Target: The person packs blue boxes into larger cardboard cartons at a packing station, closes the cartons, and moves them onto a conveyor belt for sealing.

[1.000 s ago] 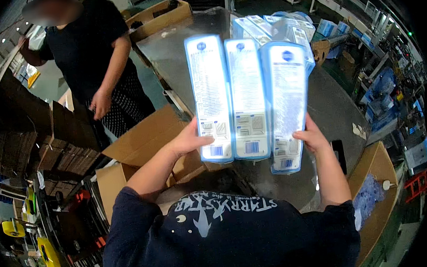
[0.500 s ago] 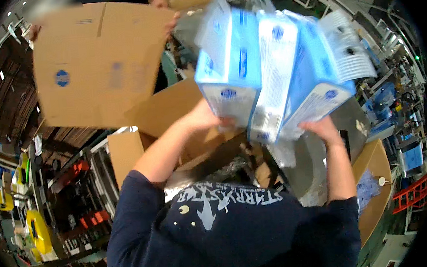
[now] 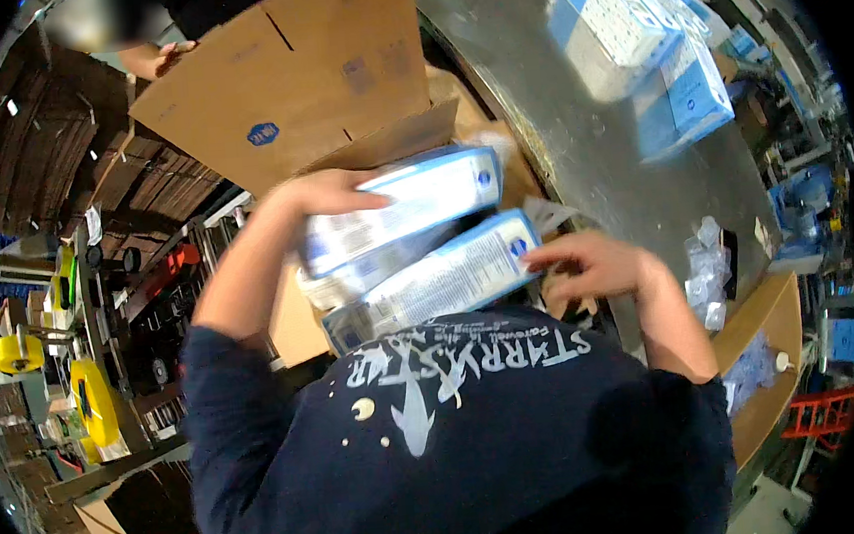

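Two blue-and-white cartons sit in an open cardboard box in front of my chest. My left hand (image 3: 336, 196) lies over the left part of the far carton (image 3: 436, 196), a digit stretched across its upper face and the other fingers mostly hidden and blurred. Closer to me is the near carton (image 3: 458, 280), slanted alongside the far one. At its right end is my right hand (image 3: 592, 266), fingers apart and curved, the tips at the carton's corner. Between these two cartons shows part of another pale pack (image 3: 367, 272), largely hidden.
Another person's hand (image 3: 170, 56) holds a large cardboard flap (image 3: 283, 88) upright at the far side. More blue-and-white cartons (image 3: 618, 16) stand on the grey table (image 3: 533, 88) at far right. Clear plastic wrap (image 3: 707, 275) lies near the right edge, beside another cardboard box (image 3: 765, 361).
The cartons came down from raised between my hands into the cardboard box. My right hand has opened. The other person's cardboard has tilted and shifted right; more of the table shows.
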A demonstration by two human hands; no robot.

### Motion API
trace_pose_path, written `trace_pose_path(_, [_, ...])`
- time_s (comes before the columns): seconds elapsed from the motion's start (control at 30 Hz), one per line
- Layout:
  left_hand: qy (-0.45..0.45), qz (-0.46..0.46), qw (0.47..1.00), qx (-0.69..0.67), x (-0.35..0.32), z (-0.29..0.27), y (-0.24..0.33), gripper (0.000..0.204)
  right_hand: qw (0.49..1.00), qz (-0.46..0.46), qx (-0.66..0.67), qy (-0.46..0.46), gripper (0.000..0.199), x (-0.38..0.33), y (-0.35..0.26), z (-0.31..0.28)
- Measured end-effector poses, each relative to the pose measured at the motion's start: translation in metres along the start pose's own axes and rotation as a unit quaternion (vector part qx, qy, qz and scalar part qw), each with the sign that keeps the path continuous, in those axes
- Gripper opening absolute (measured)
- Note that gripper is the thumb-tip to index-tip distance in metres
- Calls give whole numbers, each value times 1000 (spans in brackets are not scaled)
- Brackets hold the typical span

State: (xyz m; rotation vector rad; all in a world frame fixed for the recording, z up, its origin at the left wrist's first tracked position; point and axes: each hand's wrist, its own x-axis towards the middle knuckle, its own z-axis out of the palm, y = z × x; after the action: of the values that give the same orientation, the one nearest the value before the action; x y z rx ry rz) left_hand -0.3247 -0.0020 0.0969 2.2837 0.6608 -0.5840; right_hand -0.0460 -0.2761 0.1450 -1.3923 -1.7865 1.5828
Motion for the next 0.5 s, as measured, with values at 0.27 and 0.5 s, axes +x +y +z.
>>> trace_pose_path(0.27, [181, -218, 959, 15, 114, 96, -95, 48, 974, 94, 16, 203, 44, -56, 44, -5])
trace_pose_path(0.5, [-49, -75, 949, -302, 39, 103, -19, 65, 784, 384, -94, 478, 40, -189, 148, -37])
